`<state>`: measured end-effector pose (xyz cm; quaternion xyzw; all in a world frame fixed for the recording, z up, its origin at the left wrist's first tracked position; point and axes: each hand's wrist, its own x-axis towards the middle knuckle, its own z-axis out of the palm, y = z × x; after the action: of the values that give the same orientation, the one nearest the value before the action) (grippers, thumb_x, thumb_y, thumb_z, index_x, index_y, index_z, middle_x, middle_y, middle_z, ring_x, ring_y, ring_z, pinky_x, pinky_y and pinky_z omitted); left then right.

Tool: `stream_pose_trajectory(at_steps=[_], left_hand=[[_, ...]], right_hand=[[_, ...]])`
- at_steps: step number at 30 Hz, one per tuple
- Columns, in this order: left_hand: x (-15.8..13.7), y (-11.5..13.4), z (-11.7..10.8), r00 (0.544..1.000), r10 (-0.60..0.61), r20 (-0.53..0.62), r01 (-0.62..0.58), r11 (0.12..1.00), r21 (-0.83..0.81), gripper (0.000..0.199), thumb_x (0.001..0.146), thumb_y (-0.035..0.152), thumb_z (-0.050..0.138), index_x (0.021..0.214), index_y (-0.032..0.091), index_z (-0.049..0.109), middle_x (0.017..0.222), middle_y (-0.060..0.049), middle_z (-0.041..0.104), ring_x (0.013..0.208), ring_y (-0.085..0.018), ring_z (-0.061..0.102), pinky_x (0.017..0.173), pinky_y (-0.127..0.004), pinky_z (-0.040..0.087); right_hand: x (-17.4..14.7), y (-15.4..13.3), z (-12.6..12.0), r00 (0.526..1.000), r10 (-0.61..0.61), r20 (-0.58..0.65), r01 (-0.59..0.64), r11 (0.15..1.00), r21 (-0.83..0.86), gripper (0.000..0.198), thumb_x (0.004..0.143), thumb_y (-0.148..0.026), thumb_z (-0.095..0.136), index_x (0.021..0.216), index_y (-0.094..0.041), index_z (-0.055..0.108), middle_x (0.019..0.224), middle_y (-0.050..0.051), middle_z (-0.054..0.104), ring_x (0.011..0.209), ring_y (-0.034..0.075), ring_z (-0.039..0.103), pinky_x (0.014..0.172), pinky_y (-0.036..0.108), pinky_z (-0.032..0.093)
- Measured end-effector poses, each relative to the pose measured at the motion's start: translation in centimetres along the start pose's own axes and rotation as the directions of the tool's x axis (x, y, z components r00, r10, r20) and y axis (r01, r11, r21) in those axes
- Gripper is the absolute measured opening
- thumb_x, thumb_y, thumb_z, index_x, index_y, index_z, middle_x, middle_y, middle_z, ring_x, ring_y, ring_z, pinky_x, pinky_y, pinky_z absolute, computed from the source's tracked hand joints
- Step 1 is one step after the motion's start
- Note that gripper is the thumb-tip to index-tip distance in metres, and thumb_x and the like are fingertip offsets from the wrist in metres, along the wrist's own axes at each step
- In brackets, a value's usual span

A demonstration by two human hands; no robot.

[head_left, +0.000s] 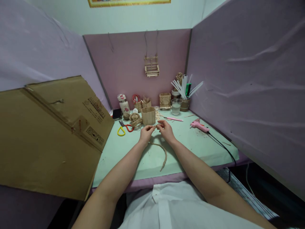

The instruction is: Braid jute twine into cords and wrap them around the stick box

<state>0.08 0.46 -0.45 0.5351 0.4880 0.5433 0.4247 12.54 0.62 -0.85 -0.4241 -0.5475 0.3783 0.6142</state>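
My left hand [147, 133] and my right hand [166, 129] are close together over the middle of the table, fingertips pinched. Between them they hold a braided twine cord [164, 156], whose free tail hangs from the left hand and curves over the tabletop toward me. The fine strands at the fingertips are too small to make out. Just beyond my hands stands a container made of wooden sticks [148, 116]. To its left lie a ball of twine [135, 117] and scissors [122, 130] with yellow and red handles.
A pink glue gun [199, 126] lies at the right, its black cord running off the table edge. A pink pen-like tool [175, 119], a cup of water [176, 107] and a holder of white glue sticks [185, 104] stand or lie behind. Cardboard [54, 136] leans at left.
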Motion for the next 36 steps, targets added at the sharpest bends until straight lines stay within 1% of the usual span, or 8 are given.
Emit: stream_pose_trajectory(at_steps=[9,11,13,15,19,22,25,36], left_hand=[[-0.1,0.6,-0.2,0.969,-0.160,0.188,0.213,0.928,-0.307,0.035,0.051,0.037,0.077,0.074,0.015,0.063,0.067,0.000,0.056,0.056,-0.006,0.041,0.045,-0.018,0.024],[0.1,0.3,-0.3,0.972,-0.172,0.158,0.214,0.928,-0.306,0.035,0.051,0.037,0.077,0.074,0.015,0.063,0.064,0.002,0.052,0.055,-0.006,0.040,0.045,-0.018,0.023],[0.4,-0.1,-0.5,0.979,-0.177,0.097,0.198,0.936,-0.290,0.035,0.052,0.037,0.076,0.074,0.015,0.063,0.063,0.003,0.050,0.054,-0.006,0.039,0.044,-0.018,0.023],[0.6,-0.4,-0.6,0.983,-0.176,0.048,0.182,0.947,-0.266,0.032,0.053,0.036,0.075,0.074,0.015,0.063,0.062,0.003,0.048,0.053,-0.006,0.038,0.044,-0.018,0.023],[0.6,-0.6,-0.7,0.990,-0.141,-0.015,0.136,0.974,-0.179,0.028,0.059,0.036,0.071,0.075,0.015,0.064,0.060,0.003,0.050,0.053,-0.006,0.038,0.046,-0.019,0.025],[0.5,-0.5,-0.6,0.998,-0.057,-0.041,0.053,0.992,-0.111,0.026,0.061,0.037,0.069,0.075,0.015,0.064,0.064,0.001,0.055,0.055,-0.008,0.041,0.049,-0.021,0.028],[0.4,-0.4,-0.4,0.999,0.035,-0.040,-0.038,0.997,-0.066,0.024,0.063,0.035,0.068,0.074,0.014,0.065,0.068,-0.001,0.060,0.061,-0.010,0.047,0.056,-0.023,0.035],[0.4,-0.6,-0.1,0.990,0.140,-0.001,-0.139,0.989,-0.053,0.019,0.065,0.031,0.066,0.074,0.015,0.065,0.070,-0.002,0.063,0.068,-0.013,0.053,0.068,-0.026,0.042]], right_hand=[[-0.1,-0.5,0.2,0.990,0.135,0.050,-0.137,0.990,0.040,0.031,0.063,-0.030,0.063,0.088,-0.021,0.046,0.064,-0.004,0.058,0.059,0.012,0.054,0.058,0.025,0.043],[0.2,-0.9,-0.3,0.994,0.048,-0.103,-0.040,0.996,0.076,0.032,0.063,-0.034,0.065,0.086,-0.021,0.047,0.072,-0.003,0.058,0.062,0.011,0.054,0.057,0.023,0.043],[0.7,-1.3,-1.1,0.946,-0.002,-0.324,0.061,0.983,0.172,0.032,0.068,-0.043,0.061,0.090,-0.023,0.049,0.083,-0.001,0.058,0.067,0.010,0.055,0.057,0.022,0.042],[1.0,-1.5,-1.7,0.902,0.076,-0.425,0.055,0.956,0.287,0.032,0.076,-0.051,0.050,0.091,-0.023,0.050,0.084,-0.001,0.057,0.065,0.010,0.054,0.053,0.021,0.039],[0.6,-1.3,-1.4,0.975,0.120,-0.187,-0.107,0.991,0.078,0.042,0.077,-0.058,0.048,0.063,-0.018,0.053,0.058,0.000,0.051,0.051,0.011,0.046,0.050,0.025,0.034],[-0.2,-0.9,-0.5,0.992,-0.120,-0.038,0.110,0.974,-0.197,0.031,0.072,-0.047,0.060,0.061,-0.018,0.056,0.063,0.002,0.054,0.061,0.014,0.050,0.060,0.028,0.040],[-0.4,-0.5,-0.1,0.960,-0.281,0.021,0.276,0.923,-0.268,0.017,0.074,-0.036,0.061,0.069,-0.019,0.062,0.077,0.004,0.057,0.071,0.015,0.052,0.068,0.029,0.044],[0.2,0.6,-0.4,0.988,-0.156,0.015,0.153,0.946,-0.284,0.020,0.073,-0.037,0.061,0.070,-0.018,0.068,0.073,0.004,0.062,0.070,0.016,0.055,0.068,0.030,0.044]])
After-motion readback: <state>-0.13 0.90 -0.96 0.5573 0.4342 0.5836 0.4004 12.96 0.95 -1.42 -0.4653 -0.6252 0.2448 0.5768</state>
